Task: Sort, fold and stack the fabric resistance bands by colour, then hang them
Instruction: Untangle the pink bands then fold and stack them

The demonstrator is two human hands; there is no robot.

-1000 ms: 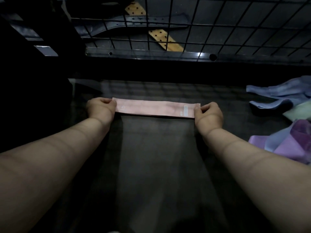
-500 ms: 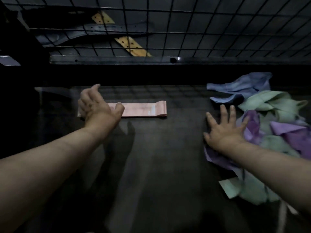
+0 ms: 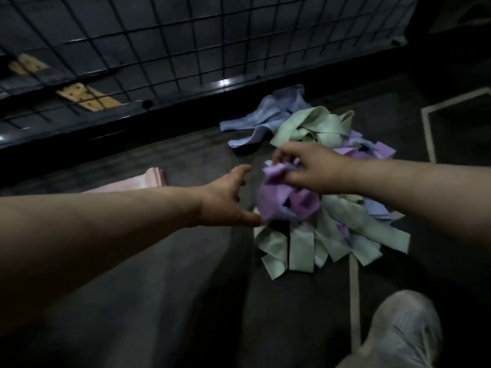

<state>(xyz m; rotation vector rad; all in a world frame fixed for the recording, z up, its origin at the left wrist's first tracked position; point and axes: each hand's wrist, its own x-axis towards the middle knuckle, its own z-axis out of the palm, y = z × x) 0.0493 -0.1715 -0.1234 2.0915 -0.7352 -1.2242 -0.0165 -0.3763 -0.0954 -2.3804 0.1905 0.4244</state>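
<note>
Head view: right hand (image 3: 316,168) pinches purple band (image 3: 276,197).

folded band (image 3: 155,179) left of pile (image 3: 300,251)

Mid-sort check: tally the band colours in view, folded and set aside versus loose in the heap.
Folded and set aside: 1 colour, the pink band.
In the loose heap: 3 colours, blue bands, green bands, purple bands.
Total: 4 colours.
The heap is too tangled to count single bands; the right hand grips a purple one.
</note>
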